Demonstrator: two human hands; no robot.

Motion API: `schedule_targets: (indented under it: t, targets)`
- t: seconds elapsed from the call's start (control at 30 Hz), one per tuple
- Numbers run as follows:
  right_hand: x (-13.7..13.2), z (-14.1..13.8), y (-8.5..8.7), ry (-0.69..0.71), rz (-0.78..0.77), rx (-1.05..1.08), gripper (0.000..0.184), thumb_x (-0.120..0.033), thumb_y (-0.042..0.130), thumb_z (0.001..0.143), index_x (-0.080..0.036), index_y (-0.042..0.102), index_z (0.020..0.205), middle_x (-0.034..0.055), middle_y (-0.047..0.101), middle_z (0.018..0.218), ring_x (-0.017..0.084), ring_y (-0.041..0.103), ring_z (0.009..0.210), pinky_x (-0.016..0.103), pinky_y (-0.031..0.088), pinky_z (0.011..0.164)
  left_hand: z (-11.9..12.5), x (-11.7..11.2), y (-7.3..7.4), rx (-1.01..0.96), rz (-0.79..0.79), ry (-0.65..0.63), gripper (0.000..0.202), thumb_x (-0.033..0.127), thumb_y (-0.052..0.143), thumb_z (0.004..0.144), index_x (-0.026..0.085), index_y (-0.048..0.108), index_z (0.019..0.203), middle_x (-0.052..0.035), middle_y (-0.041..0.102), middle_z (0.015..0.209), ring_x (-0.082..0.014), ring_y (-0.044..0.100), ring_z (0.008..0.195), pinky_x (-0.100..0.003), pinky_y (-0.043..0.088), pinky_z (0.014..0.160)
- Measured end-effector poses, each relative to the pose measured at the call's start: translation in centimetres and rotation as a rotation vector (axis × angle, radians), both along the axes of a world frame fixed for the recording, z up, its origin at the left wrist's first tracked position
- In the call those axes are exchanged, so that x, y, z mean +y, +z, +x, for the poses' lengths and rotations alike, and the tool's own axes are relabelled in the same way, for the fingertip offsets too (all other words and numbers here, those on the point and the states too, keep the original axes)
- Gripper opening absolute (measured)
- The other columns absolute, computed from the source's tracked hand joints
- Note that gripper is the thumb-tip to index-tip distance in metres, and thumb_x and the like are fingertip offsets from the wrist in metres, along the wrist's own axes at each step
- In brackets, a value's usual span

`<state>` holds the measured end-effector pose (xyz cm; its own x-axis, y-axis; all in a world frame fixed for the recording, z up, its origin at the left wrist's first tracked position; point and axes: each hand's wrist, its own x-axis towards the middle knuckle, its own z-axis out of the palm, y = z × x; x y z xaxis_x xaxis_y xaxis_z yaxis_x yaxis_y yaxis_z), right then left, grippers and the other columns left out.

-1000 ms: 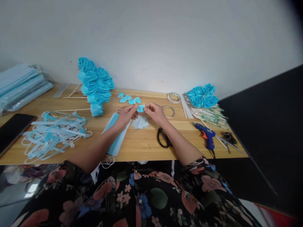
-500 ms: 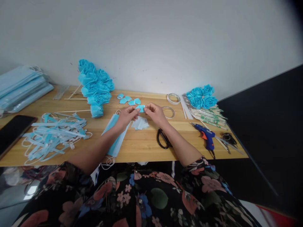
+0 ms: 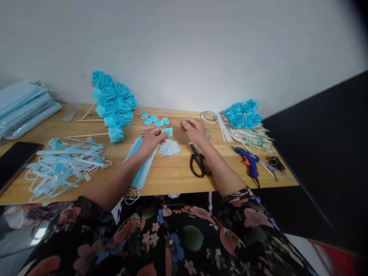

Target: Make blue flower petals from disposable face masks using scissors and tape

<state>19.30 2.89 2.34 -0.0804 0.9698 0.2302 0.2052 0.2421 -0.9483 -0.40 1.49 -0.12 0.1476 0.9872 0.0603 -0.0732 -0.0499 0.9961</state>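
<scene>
Left hand (image 3: 151,140), above the face mask (image 3: 137,168) on the worktop (image 3: 172,178), pinches a small blue piece (image 3: 168,132) at its fingertips; white scraps (image 3: 169,148) lie at the piece's 6 o'clock. Right hand (image 3: 195,130) sits at the piece's 3 o'clock, clear of it, fingers loosely curled; cannot tell whether it grips anything. Scissors (image 3: 197,165) lie at its 6 o'clock.

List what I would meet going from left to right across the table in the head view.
Phone → big bunch of blue flowers → left hand pinching a small blue piece → right hand → blue glue gun → small scissors.
</scene>
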Motion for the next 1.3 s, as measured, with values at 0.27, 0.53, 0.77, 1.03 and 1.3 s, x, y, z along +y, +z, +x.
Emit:
schedule_targets:
  t: [0.27,0.53,0.77,1.03,1.3]
  targets:
    - [0.0,3.5,3.4,-0.080,0.029,-0.103,0.029,-0.048,0.064,0.086,-0.019,0.069,0.087,0.0026,0.069,0.078,0.012,0.058,0.064,0.028,0.048,0.064,-0.1,0.4,-0.4,-0.038,-0.024,0.018,0.021,0.037,0.073,0.071,0.017,0.064,0.069,0.0014,0.060,0.055,-0.0089,0.051,0.050,-0.022,0.040,0.052]
    - [-4.7,5.3,0.0,-0.093,0.018,-0.823,0.010,-0.018,0.063,0.086,-0.020,0.073,0.085,0.0038,0.074,0.086,0.018,0.063,0.077,0.030,0.041,0.072,0.1,0.5,-0.2,-0.058,-0.039,0.046,0.019,0.033,0.072,0.071,0.016,0.064,0.068,0.0006,0.063,0.057,-0.0084,0.052,0.049,-0.021,0.040,0.050]
    - [-6.3,4.4,-1.7,-0.139,0.031,-0.977,0.013,-0.024,0.062,0.094,-0.019,0.073,0.098,0.0100,0.074,0.101,0.021,0.066,0.087,0.029,0.042,0.074,0.1,0.2,0.3,-0.050,-0.035,0.026,0.018,0.030,0.072,0.073,0.016,0.063,0.066,0.0014,0.061,0.055,-0.0079,0.051,0.049,-0.020,0.040,0.050]
    - [-5.9,4.6,-1.8,-0.077,0.111,-1.107,0.024,-0.028,0.051,0.101,-0.022,0.074,0.101,0.0083,0.072,0.098,0.021,0.064,0.084,0.029,0.038,0.067,0.1,0.5,0.3,-0.044,-0.041,0.044,0.017,0.029,0.071,0.074,0.017,0.062,0.066,0.0013,0.062,0.056,-0.0079,0.051,0.048,-0.020,0.040,0.049]
    - [-5.4,4.3,-1.7,-0.041,0.147,-1.123,0.024,-0.028,0.052,0.100,-0.023,0.074,0.091,0.0062,0.069,0.087,0.020,0.059,0.075,0.031,0.030,0.060,0.1,0.4,0.2,-0.056,-0.032,0.039,0.018,0.028,0.071,0.074,0.017,0.061,0.065,0.0005,0.064,0.057,-0.0079,0.052,0.049,-0.020,0.040,0.049]
